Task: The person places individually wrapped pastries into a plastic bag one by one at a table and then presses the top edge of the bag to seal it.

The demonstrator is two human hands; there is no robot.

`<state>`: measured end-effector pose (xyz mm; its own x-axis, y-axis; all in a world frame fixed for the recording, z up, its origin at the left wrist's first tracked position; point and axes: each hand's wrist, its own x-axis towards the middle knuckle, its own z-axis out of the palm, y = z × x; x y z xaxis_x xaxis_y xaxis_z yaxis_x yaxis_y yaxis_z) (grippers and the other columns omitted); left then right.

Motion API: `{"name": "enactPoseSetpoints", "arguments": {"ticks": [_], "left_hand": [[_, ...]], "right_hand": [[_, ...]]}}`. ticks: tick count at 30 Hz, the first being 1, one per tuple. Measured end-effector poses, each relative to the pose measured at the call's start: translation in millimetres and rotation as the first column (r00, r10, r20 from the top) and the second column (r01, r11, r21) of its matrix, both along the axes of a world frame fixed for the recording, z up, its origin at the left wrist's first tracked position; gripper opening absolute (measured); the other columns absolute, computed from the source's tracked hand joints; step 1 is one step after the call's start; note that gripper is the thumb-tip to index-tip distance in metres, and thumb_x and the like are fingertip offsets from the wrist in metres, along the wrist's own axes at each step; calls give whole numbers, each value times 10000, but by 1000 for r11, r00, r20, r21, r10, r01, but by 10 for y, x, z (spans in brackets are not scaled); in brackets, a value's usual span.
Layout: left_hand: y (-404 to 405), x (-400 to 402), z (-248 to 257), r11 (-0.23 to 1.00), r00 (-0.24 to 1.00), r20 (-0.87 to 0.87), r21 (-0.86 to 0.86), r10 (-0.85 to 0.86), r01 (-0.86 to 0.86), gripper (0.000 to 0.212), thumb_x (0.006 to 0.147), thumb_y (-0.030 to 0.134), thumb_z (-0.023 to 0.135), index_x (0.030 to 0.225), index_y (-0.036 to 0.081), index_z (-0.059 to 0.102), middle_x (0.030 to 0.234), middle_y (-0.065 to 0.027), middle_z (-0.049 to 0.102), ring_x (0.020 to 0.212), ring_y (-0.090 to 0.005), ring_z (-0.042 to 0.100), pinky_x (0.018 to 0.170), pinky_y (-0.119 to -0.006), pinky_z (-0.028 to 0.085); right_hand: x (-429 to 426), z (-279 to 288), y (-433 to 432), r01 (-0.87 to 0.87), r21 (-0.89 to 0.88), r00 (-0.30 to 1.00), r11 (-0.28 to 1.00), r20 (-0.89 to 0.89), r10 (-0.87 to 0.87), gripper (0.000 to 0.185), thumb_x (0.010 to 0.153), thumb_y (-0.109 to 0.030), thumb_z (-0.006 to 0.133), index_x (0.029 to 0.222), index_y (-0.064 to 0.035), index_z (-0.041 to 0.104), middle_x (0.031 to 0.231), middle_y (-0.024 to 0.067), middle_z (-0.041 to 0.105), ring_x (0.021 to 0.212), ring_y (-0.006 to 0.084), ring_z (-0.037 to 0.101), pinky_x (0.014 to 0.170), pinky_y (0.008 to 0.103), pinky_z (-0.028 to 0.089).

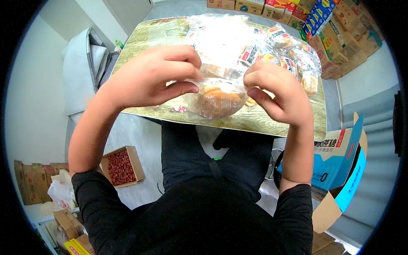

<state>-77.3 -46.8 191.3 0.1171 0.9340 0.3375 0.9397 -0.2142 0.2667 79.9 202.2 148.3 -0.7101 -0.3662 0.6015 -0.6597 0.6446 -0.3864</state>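
Both hands pinch the top edge of a clear plastic bag (pixel 218 103) with brown bread inside, just above the near edge of the table. At the bag's left corner is my left hand (pixel 162 76), thumb below and fingers curled above. My right hand (pixel 279 91) grips the right corner in the same way. Behind the bag lies a heap of wrapped breads (pixel 279 38) in printed clear packets. Next to them, a large clear plastic sheet or bag (pixel 220 35) glares white, so what is under it is hard to see.
The wood-patterned table (pixel 306 118) has a curved front edge above my legs. On the floor at left sits a carton of dark red dried fruit (pixel 121 167). An open blue carton (pixel 338 162) stands at right. Stacked cartons (pixel 344 41) line the far right corner.
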Motion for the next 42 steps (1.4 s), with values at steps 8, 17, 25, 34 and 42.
{"name": "enactPoseSetpoints", "arguments": {"ticks": [8,17,25,34,42], "left_hand": [[-6,-5,52,989,998,-55,-147,28,-36,98,837,99,743,892,62,671,841,-31,652,924,-255,602,825,-392,468],[32,-11,-454,940,942,173,136,289,-314,124,914,132,681,875,27,629,951,-77,714,1037,-267,630,954,-397,481],[35,28,-778,910,770,552,44,321,-411,68,912,54,679,918,-13,678,950,-100,734,938,-194,690,866,-326,531],[-15,6,-1014,843,700,675,217,235,-492,199,894,-34,682,1082,6,629,987,-91,696,927,-172,699,844,-303,552],[-7,-44,-1076,807,767,605,333,214,-488,229,888,-40,683,1106,23,653,983,-92,719,893,-174,719,817,-296,560]], "right_hand": [[-22,85,-55,87,135,994,987,-74,-78,116,804,-129,749,893,-81,693,800,83,586,738,297,613,633,397,488],[-9,25,-88,277,55,955,959,91,-281,154,805,-152,782,848,-48,678,828,88,586,762,272,629,691,363,515],[-78,-63,112,157,-36,926,987,353,-134,252,783,-135,792,990,-45,681,1003,92,658,888,270,658,787,377,541],[-97,-170,164,169,-20,966,985,201,-162,120,776,-112,789,855,-61,715,861,73,699,819,270,677,746,351,530],[-92,-132,45,50,274,944,960,300,-135,507,856,-489,690,1221,-138,693,1047,119,629,934,330,643,802,405,522]]}}
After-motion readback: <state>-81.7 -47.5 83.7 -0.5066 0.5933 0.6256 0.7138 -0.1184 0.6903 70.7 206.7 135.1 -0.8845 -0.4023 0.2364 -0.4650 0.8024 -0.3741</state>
